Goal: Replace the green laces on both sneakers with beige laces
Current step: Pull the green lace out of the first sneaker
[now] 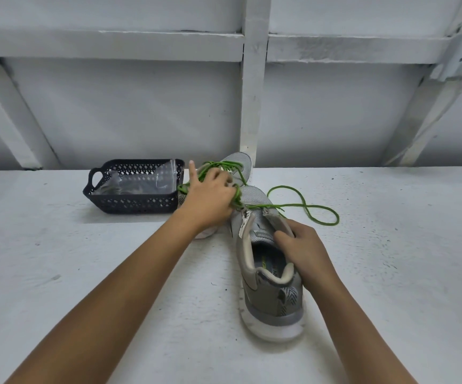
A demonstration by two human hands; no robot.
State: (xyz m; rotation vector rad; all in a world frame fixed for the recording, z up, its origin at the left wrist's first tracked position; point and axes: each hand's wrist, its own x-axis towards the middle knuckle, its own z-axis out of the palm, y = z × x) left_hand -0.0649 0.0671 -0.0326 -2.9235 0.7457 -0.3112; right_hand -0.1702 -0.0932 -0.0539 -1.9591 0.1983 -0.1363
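Green lace (324, 223) is bunched in my curled left hand (210, 196), while my right hand (306, 245) grips the tongue of the near sneaker (268, 286).

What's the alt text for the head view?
A person's left hand grips the green lace of the near grey sneaker on a white table, while the right hand grips its collar. A second green-laced sneaker lies behind it, beside a black basket holding clear plastic.

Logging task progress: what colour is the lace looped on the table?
The lace is green; head view shows it best.
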